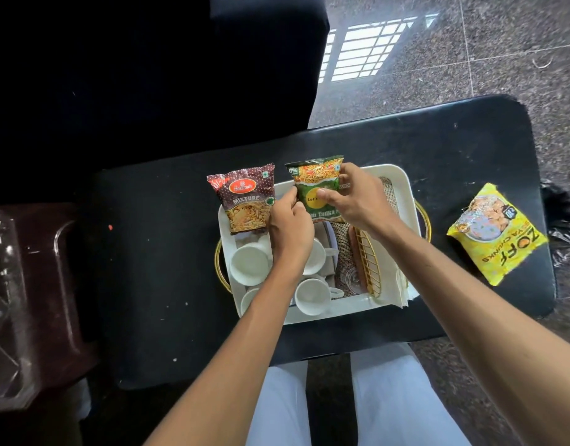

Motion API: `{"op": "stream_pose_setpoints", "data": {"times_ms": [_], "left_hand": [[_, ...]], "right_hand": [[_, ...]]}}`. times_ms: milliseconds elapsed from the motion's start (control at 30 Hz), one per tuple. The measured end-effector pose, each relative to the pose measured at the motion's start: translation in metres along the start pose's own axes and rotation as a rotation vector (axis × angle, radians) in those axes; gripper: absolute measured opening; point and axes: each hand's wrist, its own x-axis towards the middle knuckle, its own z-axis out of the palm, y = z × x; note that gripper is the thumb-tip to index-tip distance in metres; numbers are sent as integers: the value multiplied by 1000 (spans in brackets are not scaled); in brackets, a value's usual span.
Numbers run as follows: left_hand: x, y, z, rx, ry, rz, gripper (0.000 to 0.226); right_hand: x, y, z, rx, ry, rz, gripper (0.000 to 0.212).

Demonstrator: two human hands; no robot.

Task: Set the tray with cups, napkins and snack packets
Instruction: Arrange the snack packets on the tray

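White trousers (389,407) are showing nearest, below the near edge of the black table (164,252). Both forearms are being stretched out over the white tray (341,309), which is sitting mid-table. Green snack packet (315,191) is being held upright above the tray's far edge: left hand (288,220) is pinching its left edge with curled fingers, right hand (354,201) is gripping its right side, thumb on the front, fingers wrapped behind. Brown mixture packet (245,201) is lying across the tray's far-left corner, just left of the green one, overlapping the rim. Yellow packet (496,233) is lying flat on the table right of the tray, apart from it. White cups (248,263) are being carried in the tray's left half, partly hidden by the left forearm. Gold wire holder (367,259) is lying on a burlap mat (341,249) in the right half; white napkins (402,288) are sitting at the near-right corner. Brown stool (52,268) is standing left of the table.
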Motion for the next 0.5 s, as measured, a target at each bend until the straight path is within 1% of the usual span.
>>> {"op": "stream_pose_setpoints", "data": {"times_ms": [100, 200, 267, 400, 433, 500], "left_hand": [[0, -1, 4, 0, 33, -32, 42], [0, 0, 6, -10, 74, -28, 40], [0, -1, 9, -13, 88, -22, 38], [1, -2, 12, -12, 129, -85, 30], [-1, -1, 12, -13, 128, -85, 30], [-7, 4, 10, -22, 126, -72, 37]], "right_hand": [[1, 4, 7, -61, 22, -25, 43], [2, 6, 11, -51, 27, -20, 46], [3, 5, 13, -28, 32, -21, 49], [5, 3, 14, 32, 42, -48, 60], [5, 3, 13, 37, 31, -48, 62], [3, 5, 7, 49, 15, -41, 67]]}}
